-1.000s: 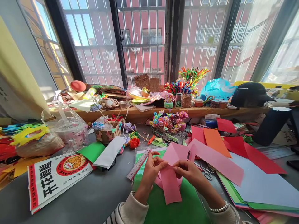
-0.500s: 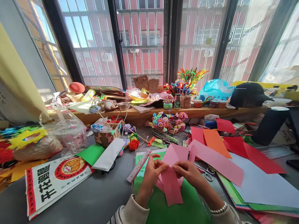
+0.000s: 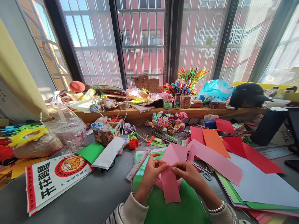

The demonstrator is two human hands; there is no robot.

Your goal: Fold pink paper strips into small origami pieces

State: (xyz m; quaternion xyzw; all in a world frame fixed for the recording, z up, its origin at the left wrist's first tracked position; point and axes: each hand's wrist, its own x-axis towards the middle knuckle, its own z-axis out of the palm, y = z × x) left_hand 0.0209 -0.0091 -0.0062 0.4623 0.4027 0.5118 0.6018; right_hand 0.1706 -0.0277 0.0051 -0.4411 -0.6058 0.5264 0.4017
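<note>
Between my two hands is a strip of pink paper, pinched at its top end and hanging down toward me. My left hand grips its upper left corner between thumb and fingers. At the upper right corner, my right hand pinches the same strip. Behind and beneath it lie more pink paper pieces, partly covered by the strip and my fingers. All this is above a green sheet in a clear sleeve. A patterned ruler rests at the sleeve's left edge, and scissors lie right of my right hand.
On the right is a stack of coloured paper with pink, orange and red strips. A printed paper bag lies at left. Craft flowers and a decorated basket stand farther back; a dark tumbler stands at far right.
Both hands keep their pinch on the pink strip. Its lower end has shifted slightly up and left, and the whole view has moved a little.
</note>
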